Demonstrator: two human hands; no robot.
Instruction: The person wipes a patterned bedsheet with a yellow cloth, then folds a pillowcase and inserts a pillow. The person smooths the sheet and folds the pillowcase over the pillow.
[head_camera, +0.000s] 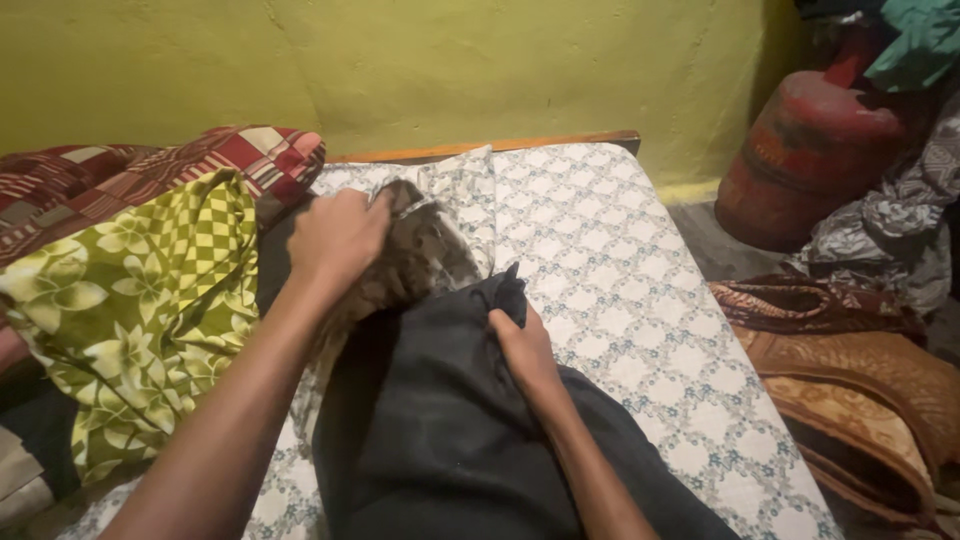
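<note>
The left hand (338, 235) is closed in a fist around the upper edge of a brown cloth (415, 262), which is blurred and lies bunched on the bed (640, 290) just below the headboard (480, 150). The right hand (525, 350) rests on a black garment (450, 440) with its fingers curled, pinching a raised peak of the fabric between thumb and fingers. That garment spreads down the bed from the brown cloth toward the near edge, covering much of the sheet's middle. The two hands are near each other, the left one closer to the headboard and the right one lower on the bed.

The bed wears a white sheet with a blue floral lattice print. On the bed's left side lies a green patterned cloth (140, 310), partly over the black garment's left edge, and behind it, nearer the headboard, a red checked blanket (200, 160). The wall (400, 60) behind the headboard is yellow-green. To the right of the bed, on the floor, stands a red gas cylinder (810, 150), and nearer, beside the bed's right edge, lie brown mats (850, 390) in a loose stack.
</note>
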